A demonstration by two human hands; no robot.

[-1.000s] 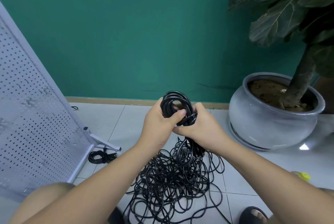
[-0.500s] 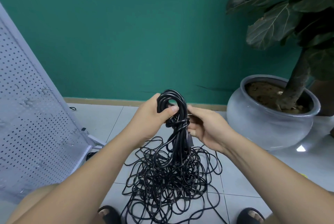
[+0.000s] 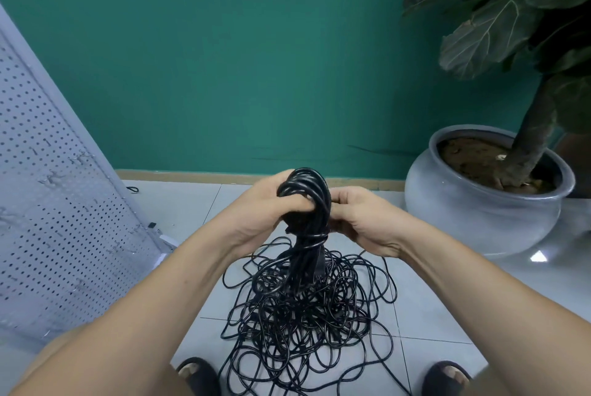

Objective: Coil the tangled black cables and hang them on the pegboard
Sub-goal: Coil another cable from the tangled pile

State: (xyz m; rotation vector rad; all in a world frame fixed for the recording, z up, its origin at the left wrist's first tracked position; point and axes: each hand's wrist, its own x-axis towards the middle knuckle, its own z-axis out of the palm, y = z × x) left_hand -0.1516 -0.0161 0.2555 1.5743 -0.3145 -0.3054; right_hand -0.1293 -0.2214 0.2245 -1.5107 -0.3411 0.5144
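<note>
A coiled bundle of black cable (image 3: pixel 305 200) is held upright in mid-air at centre, with a strand wrapped around its waist. My left hand (image 3: pixel 265 213) grips the bundle from the left, fingers through the loop. My right hand (image 3: pixel 361 219) touches it from the right, fingers pinching near the wrap. Below hangs the bundle's tail into a big tangled pile of black cable (image 3: pixel 307 315) on the tiled floor. The white pegboard (image 3: pixel 57 191) leans at the left, with small metal hooks on it.
A grey ceramic pot (image 3: pixel 479 203) with a large-leaved plant stands on the right by the green wall. My two sandalled feet (image 3: pixel 198 376) flank the pile at the bottom. A small piece of black cable (image 3: pixel 132 189) lies behind the pegboard's edge.
The bundle has been lifted and turned upright. My right hand let go, then came back to the wrap. The view shifted down; the small coil by the pegboard foot is out of sight.
</note>
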